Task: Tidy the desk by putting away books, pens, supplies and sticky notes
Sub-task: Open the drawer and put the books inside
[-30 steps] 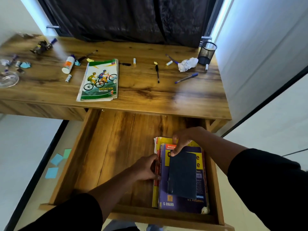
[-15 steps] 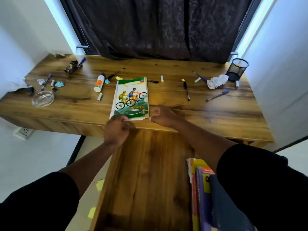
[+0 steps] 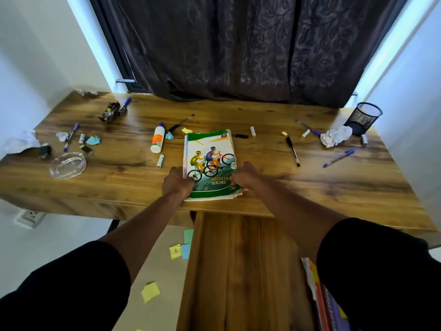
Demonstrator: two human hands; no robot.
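Note:
A green and white "Mountain Biking" book [image 3: 210,161] lies near the front edge of the wooden desk [image 3: 334,187]. My left hand [image 3: 177,183] grips its left edge and my right hand [image 3: 245,175] grips its right edge. Below the desk an open wooden drawer [image 3: 238,271] holds a stack of books [image 3: 317,295] at its right side, partly hidden by my right sleeve. Pens lie scattered: a black one [image 3: 293,151], a blue one [image 3: 338,158], a purple one [image 3: 307,127]. A glue bottle [image 3: 157,139] stands left of the book.
A black mesh pen cup [image 3: 362,118] and crumpled paper [image 3: 335,136] sit at the desk's right back. A glass ashtray [image 3: 68,164], small markers and scraps lie at the left. Sticky notes [image 3: 150,291] lie on the floor beside the drawer. A dark curtain hangs behind.
Both hands left the stacked books in the drawer, reached up to the desk, and now hold the Mountain Biking book by its two sides. The view tilted upward.

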